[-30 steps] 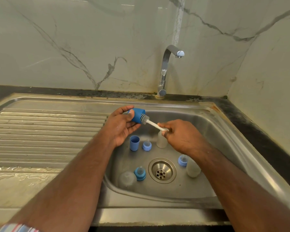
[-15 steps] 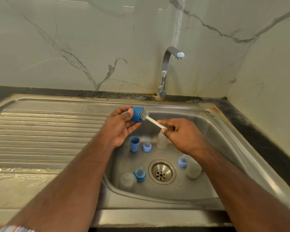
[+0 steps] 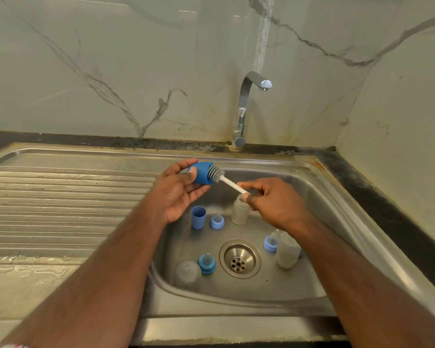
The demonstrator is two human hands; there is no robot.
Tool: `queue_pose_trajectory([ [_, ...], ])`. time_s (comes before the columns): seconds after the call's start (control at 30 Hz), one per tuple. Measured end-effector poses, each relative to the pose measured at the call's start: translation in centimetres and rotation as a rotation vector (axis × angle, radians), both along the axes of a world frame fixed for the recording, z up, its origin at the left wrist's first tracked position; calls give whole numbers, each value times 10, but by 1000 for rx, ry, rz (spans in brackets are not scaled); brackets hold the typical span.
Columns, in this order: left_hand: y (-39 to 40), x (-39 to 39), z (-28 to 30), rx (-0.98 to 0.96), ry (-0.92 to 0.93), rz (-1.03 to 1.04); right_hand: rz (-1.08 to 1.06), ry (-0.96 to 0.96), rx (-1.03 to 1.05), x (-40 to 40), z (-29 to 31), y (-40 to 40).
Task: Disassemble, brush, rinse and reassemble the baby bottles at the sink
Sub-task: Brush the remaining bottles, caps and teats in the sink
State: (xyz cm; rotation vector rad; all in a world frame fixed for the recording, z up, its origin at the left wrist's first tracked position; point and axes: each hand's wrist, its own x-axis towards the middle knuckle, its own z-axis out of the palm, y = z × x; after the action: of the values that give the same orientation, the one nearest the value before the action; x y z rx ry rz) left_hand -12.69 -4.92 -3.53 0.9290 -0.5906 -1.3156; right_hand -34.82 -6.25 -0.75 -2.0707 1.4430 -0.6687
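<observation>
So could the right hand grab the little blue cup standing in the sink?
Probably not right now: the right hand is busy holding the brush handle. The blue cup stands uncovered under the left hand.

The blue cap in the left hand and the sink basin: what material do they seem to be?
The blue cylindrical cap looks like matte opaque plastic: even colour, no glare. The grey sink basin looks like brushed stainless steel: dull metallic sheen and soft reflections along its wall.

The steel sink (image 3: 319, 192) holds two upright clear bottles (image 3: 239, 212) (image 3: 287, 252), a blue cap (image 3: 198, 217), three blue teat collars (image 3: 217, 221) (image 3: 206, 264) (image 3: 270, 243) and a clear dome (image 3: 187, 272) around its drain (image 3: 239, 258)
</observation>
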Motion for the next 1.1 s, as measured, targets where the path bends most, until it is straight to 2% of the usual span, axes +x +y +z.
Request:
queue_pose_trajectory([
  [0.07, 0, -2, 0, 17, -18, -8, 11, 122, -53, 6, -4, 2],
  [0.13, 1, -3, -1, 26, -45, -7, 66, 156, -36, 9, -6, 5],
  [0.23, 2, -1, 1, 27, -42, 25, 123, 89, -1, 6, 0, 5],
  [0.33, 1, -1, 0, 29, -35, 15, 50, 50, -31, 2, 2, 3],
  [0.53, 1, -2, 1, 22, -74, -26, 18, 468, -243, 11, 7, 15],
  [0.67, 1, -1, 0, 22, -147, -10, 86, 536, -248, 14, 14, 19],
  [0.87, 1, -1, 2, 26, -191, -3, -29, 649, -399, 12, 11, 22],
  [0.97, 2, 2, 3, 20, -146, 6, 45, 612, -357, 19, 9, 21],
  [1.1, 2, 5, 3, 0, -105, 6, 48, 388, -246, 12, 10, 16],
])
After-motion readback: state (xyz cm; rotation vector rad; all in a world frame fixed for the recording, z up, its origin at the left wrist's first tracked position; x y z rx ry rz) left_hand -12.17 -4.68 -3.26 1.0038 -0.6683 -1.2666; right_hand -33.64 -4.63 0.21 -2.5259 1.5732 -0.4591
